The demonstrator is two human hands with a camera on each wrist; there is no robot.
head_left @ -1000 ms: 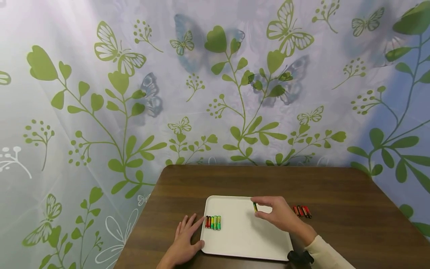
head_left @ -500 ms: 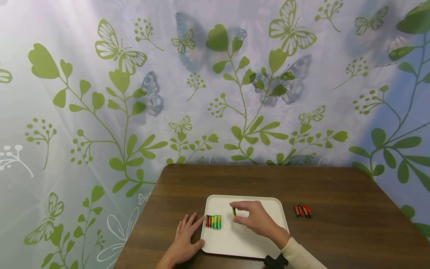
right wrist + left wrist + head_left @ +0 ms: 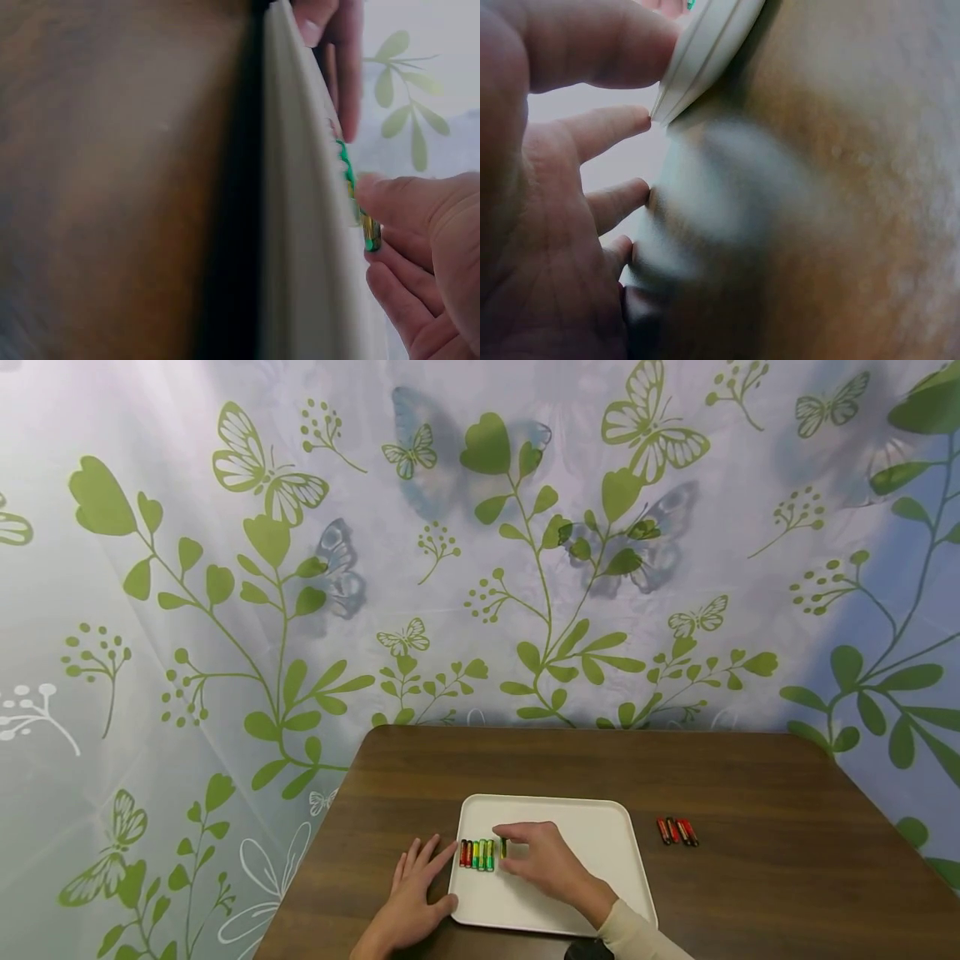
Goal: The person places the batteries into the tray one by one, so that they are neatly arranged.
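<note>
My right hand (image 3: pixel 551 864) pinches a green-and-yellow battery (image 3: pixel 504 848) between thumb and fingers, close over the white tray (image 3: pixel 592 835). Just to its left, several batteries lie side by side in a row at the tray's left side: red-and-black ones (image 3: pixel 467 853) first, then green-and-yellow ones (image 3: pixel 483 855). In the right wrist view the held battery (image 3: pixel 371 231) shows its green end below the thumb. My left hand (image 3: pixel 408 897) lies with fingers spread at the tray's left edge; in the left wrist view, its thumb and a fingertip are right at the tray rim (image 3: pixel 712 52).
Several red-and-black batteries (image 3: pixel 677 832) lie on the brown wooden table (image 3: pixel 757 877), right of the tray. Behind the table hangs a curtain (image 3: pixel 480 568) printed with green leaves and butterflies. A dark wrist strap piece (image 3: pixel 588 950) sits at my right wrist.
My right hand has carried the green-and-yellow battery leftward across the tray, from its far right part to beside the row. My left hand has stayed in place.
</note>
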